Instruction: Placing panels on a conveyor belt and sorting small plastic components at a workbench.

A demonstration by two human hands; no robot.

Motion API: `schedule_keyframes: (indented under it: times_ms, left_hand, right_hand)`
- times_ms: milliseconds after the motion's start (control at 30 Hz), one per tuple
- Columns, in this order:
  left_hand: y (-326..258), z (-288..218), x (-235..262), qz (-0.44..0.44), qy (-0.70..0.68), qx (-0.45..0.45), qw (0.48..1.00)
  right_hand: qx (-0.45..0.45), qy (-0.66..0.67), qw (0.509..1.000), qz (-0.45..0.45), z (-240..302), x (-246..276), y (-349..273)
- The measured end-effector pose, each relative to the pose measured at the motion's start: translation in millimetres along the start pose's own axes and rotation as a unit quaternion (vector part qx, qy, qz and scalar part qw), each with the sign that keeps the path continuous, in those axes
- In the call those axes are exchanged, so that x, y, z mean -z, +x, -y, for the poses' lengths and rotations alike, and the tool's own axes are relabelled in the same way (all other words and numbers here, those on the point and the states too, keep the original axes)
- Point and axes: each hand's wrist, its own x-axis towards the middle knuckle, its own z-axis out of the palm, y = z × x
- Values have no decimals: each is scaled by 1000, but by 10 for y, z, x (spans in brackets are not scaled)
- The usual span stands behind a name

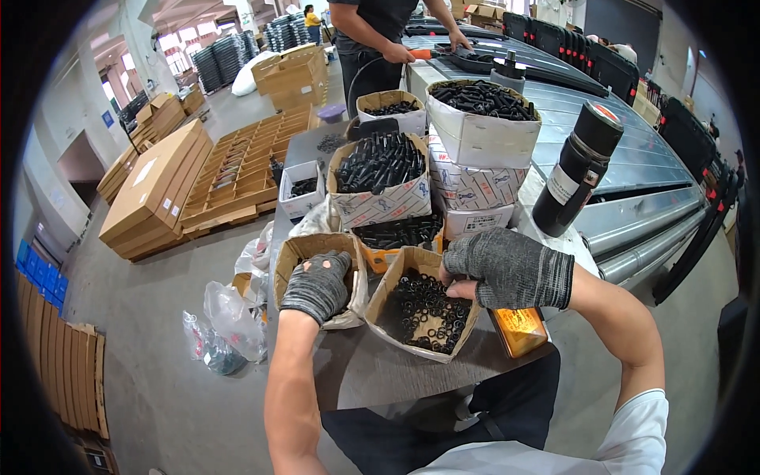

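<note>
My left hand (321, 285), in a grey knit glove with bare fingertips, reaches down into an open cardboard box (286, 255). Its fingers are hidden by the glove's back and the box wall. Just right of it stands another open cardboard box (380, 310), holding many small black rings (419, 313). Over that box's right rim is my right hand (507, 269), gloved the same way. Its thumb and fingers close together above the rings; whatever they pinch is too small to make out.
Behind stand boxes of black cylindrical parts (380, 162) and a taller stacked carton (483, 134). A black bottle (574, 174) is at right, near a metal roller conveyor (633, 253). An orange box (518, 328) lies by my right wrist. A co-worker (380, 47) works at the far end.
</note>
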Motion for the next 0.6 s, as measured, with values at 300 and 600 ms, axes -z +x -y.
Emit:
schedule_keyframes:
  times_ms: [300, 600]
  left_hand:
    - [-148, 155, 219, -183, -241, -32, 953]
    - [-269, -49, 640, -95, -532, 29, 841]
  right_hand:
    - [4, -24, 999, 37, -204, -260, 184]
    - [57, 54, 992, -95, -130, -499, 487]
